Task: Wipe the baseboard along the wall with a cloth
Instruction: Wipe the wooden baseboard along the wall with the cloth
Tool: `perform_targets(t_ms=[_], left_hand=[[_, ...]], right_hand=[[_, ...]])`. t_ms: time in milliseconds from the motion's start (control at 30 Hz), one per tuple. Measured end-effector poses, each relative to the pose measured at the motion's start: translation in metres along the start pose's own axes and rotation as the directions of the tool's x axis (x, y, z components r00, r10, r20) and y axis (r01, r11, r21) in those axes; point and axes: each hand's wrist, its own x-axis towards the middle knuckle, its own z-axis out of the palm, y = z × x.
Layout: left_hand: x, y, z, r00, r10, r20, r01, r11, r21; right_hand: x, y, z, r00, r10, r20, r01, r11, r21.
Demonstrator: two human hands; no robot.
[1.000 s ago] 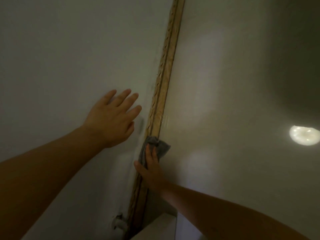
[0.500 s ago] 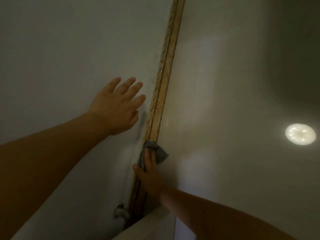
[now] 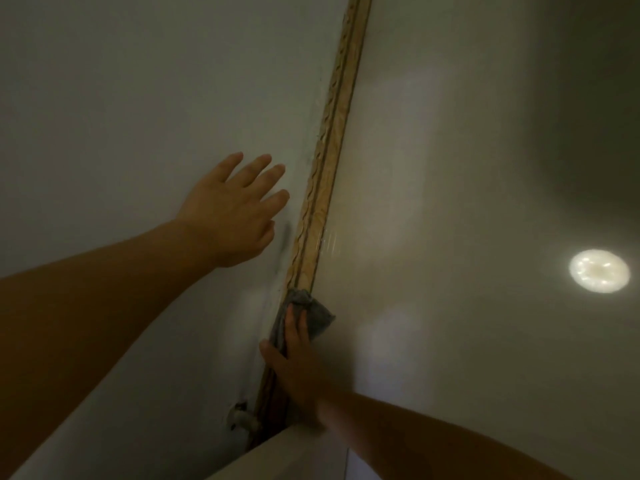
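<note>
A wooden baseboard (image 3: 329,147) with a wavy moulded edge runs as a long diagonal strip between the pale wall (image 3: 138,98) on the left and the glossy floor (image 3: 450,168) on the right. My right hand (image 3: 294,365) presses a grey cloth (image 3: 313,313) against the lower stretch of the baseboard, fingers laid over the cloth. My left hand (image 3: 232,216) lies flat on the wall with its fingers spread, holding nothing, just left of the baseboard.
A round ceiling light is reflected in the floor (image 3: 599,271) at the right. A small white fitting (image 3: 240,419) sticks out of the wall near the baseboard's lower end. A pale, flat-topped edge (image 3: 294,455) fills the bottom middle.
My right hand and the cloth have stayed at nearly the same spot on the baseboard. My left hand has slid a little further up along the wall.
</note>
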Motion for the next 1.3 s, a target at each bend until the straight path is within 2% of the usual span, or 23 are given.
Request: perform_targets(t_ms=[100,333,533,667,833,1067,1167,1300], left_hand=[[-0.001,-0.002,0.001,1.000,-0.011,0.027,0.010,0.999,0.035],[-0.002,-0.003,0.000,0.999,-0.018,0.041,0.016,0.999,0.051],[0.002,-0.006,-0.001,0.999,-0.025,0.044,0.023,0.999,0.044],[0.000,-0.002,0.000,0.999,-0.016,0.043,0.014,0.999,0.033],[0.001,-0.004,-0.004,0.999,-0.026,0.025,0.025,1.000,0.018],[0.002,-0.010,-0.002,0.998,-0.063,-0.006,0.063,0.998,0.004],[0.005,-0.009,-0.005,0.999,-0.039,-0.013,0.039,0.999,-0.016],[0.008,-0.007,-0.010,1.000,0.028,0.006,-0.028,1.000,-0.006]], right_hand=[[-0.007,0.003,0.003,1.000,0.016,0.023,-0.016,1.000,0.010],[0.012,-0.010,-0.007,0.998,-0.039,-0.056,0.042,0.997,0.065],[0.003,-0.006,0.008,0.998,0.021,-0.064,-0.013,0.993,0.117],[0.005,-0.014,0.008,0.989,0.049,-0.141,-0.018,0.977,0.212],[0.013,-0.028,0.001,0.948,-0.068,-0.311,0.111,0.986,0.123],[0.002,-0.035,-0.025,0.937,-0.169,-0.306,0.196,0.979,0.059],[-0.002,-0.044,-0.047,0.898,-0.299,-0.321,0.313,0.950,-0.009],[-0.004,-0.061,-0.076,0.876,-0.354,-0.326,0.366,0.930,-0.026]])
